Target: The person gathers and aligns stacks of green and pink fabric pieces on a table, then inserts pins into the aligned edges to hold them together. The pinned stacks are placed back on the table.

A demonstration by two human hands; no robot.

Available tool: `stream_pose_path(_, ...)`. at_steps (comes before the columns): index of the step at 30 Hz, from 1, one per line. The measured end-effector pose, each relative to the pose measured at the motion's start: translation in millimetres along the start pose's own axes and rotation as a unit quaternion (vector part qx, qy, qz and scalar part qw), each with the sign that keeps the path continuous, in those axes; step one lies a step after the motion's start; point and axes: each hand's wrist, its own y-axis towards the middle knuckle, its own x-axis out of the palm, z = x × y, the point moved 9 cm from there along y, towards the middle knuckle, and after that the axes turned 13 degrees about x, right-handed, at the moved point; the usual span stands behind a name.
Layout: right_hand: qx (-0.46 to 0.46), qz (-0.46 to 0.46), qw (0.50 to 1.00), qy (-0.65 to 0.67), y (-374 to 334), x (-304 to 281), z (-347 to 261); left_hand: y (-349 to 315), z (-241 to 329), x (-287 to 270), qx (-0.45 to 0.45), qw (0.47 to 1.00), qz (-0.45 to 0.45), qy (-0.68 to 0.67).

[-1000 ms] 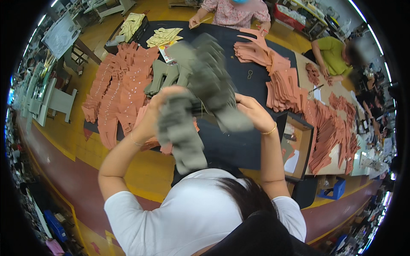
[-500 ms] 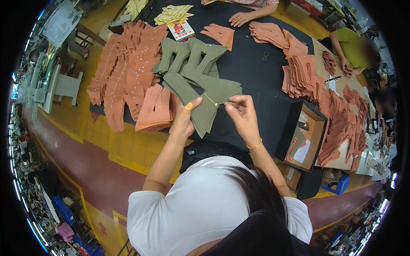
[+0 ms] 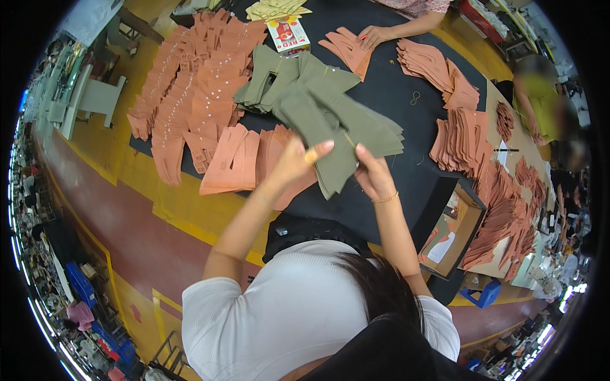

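A bundle of flat olive-green shoe-upper pieces (image 3: pixel 337 166) is raised over the dark table, with a thin pale cord across its middle. My left hand (image 3: pixel 297 164) grips its left edge, thumb on top and fingers hidden underneath. At the right edge, by the cord, my right hand (image 3: pixel 376 175) is closed on the same bundle, thumb uppermost. More olive-green stacks (image 3: pixel 270 76) lie just beyond, partly covered by the held bundle. Salmon-coloured pieces (image 3: pixel 230 159) are stacked to the left of my left hand, and some show beneath that wrist.
Long rows of salmon pieces (image 3: pixel 213 70) cover the table's left side. A red-and-white box (image 3: pixel 289 37) stands at the back. Opposite, another person's hand (image 3: pixel 376 37) touches salmon pieces (image 3: pixel 348 52). On the right are salmon stacks (image 3: pixel 459 140) and an open black box (image 3: pixel 467 225).
The bundle has shifted right and turned between my hands. My right hand, earlier pinching near the cord's end, now grips the bundle's edge. The other person's hand has reached the salmon pieces.
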Motion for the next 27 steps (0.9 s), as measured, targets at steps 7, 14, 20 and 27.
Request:
stream_pose_path(7,-0.062,-0.121,0.98,0.144,80.2,9.1,-22.1,133.0,-18.9,-73.9,-0.046,0.995,-0.064,0.065)
stream_pose_path(14,0.076,0.006,0.987,0.141,159.2,-32.3,43.0,162.8,-126.2,-115.7,-0.113,0.901,-0.051,0.416)
stream_pose_path(20,0.097,0.091,0.99,0.042,118.4,-58.4,90.5,143.0,-69.7,-129.6,0.012,0.895,0.063,0.441)
stream_pose_path(27,0.051,0.081,0.829,-0.55,114.5,-32.8,133.1,7.1,-28.8,-120.6,-0.015,0.988,0.105,0.115)
